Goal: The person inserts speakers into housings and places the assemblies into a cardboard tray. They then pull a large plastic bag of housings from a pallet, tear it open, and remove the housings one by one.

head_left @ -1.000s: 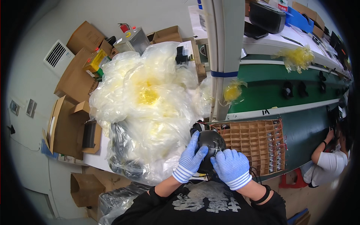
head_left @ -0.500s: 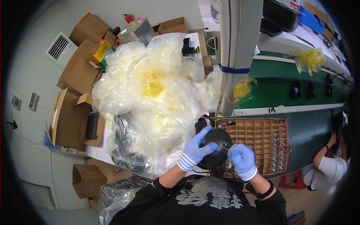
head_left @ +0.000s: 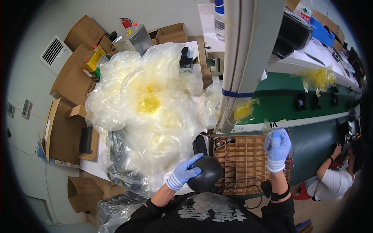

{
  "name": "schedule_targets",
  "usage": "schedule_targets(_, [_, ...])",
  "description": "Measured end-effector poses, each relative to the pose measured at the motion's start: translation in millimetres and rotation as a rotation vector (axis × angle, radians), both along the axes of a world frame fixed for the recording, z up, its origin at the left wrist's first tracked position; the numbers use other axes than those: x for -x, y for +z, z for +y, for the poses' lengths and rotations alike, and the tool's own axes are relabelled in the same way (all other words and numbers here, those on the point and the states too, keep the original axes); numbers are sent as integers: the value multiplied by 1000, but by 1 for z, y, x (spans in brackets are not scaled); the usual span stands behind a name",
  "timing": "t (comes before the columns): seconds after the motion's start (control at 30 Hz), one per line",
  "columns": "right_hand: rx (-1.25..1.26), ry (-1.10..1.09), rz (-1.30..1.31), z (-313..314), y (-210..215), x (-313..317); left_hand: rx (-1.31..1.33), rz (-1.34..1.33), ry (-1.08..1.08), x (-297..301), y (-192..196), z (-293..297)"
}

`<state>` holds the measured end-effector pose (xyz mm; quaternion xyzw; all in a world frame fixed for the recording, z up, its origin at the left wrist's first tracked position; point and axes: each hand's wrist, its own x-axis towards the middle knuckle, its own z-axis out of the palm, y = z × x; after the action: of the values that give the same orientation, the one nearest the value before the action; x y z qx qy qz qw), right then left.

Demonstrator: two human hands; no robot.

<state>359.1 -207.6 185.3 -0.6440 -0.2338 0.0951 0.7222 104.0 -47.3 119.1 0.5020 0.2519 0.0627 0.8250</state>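
Right hand [head_left: 278, 150] has been lifted away — fingers' [head_left: 276, 136] grip on clear film [head_left: 267, 126] can't be told; black ball [head_left: 208, 174], held by left hand [head_left: 182, 173], is best kept steady.

red extinguisher [head_left: 126, 23], silver can [head_left: 135, 41], white vent [head_left: 54, 53]
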Motion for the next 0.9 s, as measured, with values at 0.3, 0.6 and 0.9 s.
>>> schedule_targets(0.3, [171, 277, -185, 72, -49, -57, -117, -80, 105, 3, 30, 10])
schedule_targets(0.6, [488, 533, -678, 4, 27, 14, -116, -139, -10, -13, 36, 4])
schedule_targets(0.9, [275, 1008, -272, -21, 9, 60, 81, -153, -257, -29, 59, -20])
